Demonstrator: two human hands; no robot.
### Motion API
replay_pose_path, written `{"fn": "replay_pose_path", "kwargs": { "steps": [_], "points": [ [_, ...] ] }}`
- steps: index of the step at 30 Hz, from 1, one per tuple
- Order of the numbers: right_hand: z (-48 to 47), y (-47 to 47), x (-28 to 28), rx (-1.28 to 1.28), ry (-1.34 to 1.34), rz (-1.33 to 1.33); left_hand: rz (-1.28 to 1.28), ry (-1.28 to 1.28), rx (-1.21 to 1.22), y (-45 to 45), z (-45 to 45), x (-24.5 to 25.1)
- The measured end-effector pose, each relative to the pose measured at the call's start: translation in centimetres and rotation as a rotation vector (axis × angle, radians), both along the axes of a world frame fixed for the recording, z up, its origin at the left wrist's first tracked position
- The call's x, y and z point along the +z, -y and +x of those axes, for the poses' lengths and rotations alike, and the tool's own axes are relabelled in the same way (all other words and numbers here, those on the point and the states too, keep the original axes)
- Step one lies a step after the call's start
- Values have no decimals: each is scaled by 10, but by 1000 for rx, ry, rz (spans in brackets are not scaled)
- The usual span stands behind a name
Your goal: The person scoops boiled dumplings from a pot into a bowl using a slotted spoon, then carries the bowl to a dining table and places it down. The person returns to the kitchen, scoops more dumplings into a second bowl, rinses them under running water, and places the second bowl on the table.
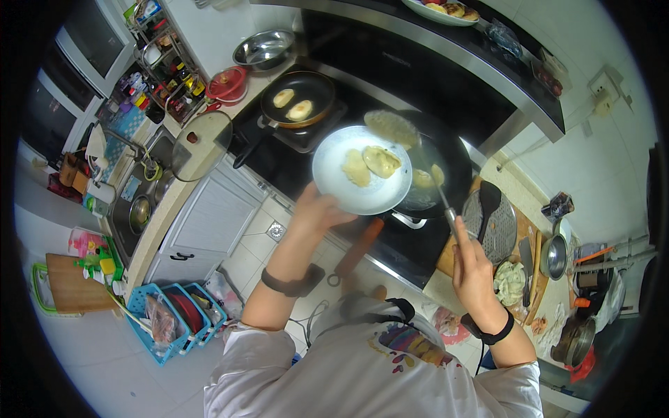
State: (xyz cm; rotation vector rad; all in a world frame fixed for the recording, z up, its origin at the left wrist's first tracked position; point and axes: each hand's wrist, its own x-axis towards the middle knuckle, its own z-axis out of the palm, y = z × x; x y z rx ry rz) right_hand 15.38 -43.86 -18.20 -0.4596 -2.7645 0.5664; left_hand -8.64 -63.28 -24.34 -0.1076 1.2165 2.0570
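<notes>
My left hand holds the near rim of a white plate, partly over a black wok. Two flat, pale dumpling-like pieces lie on the plate. In my right hand is the metal handle of a skimmer, whose round perforated head is at the plate's far right edge, above the wok. More pale pieces sit in liquid in the wok, partly hidden by the plate and handle. To the left, a frying pan on the hob holds two browned pieces.
A glass lid rests at the left counter's edge, near a red lidded pot and a steel bowl. On the right counter lie a perforated steamer plate, a black ladle, a knife and a bowl of leafy vegetable.
</notes>
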Motion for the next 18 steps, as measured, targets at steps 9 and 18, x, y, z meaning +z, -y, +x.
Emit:
{"fn": "replay_pose_path", "kwargs": {
  "steps": [9, 18],
  "points": [
    [10, -70, -41, -157, -66, 68, -46, -73, 68, 47, 2, -3],
    [11, -94, -81, -287, 117, -96, -103, -80, 193, 80, 3, -4]
  ]
}}
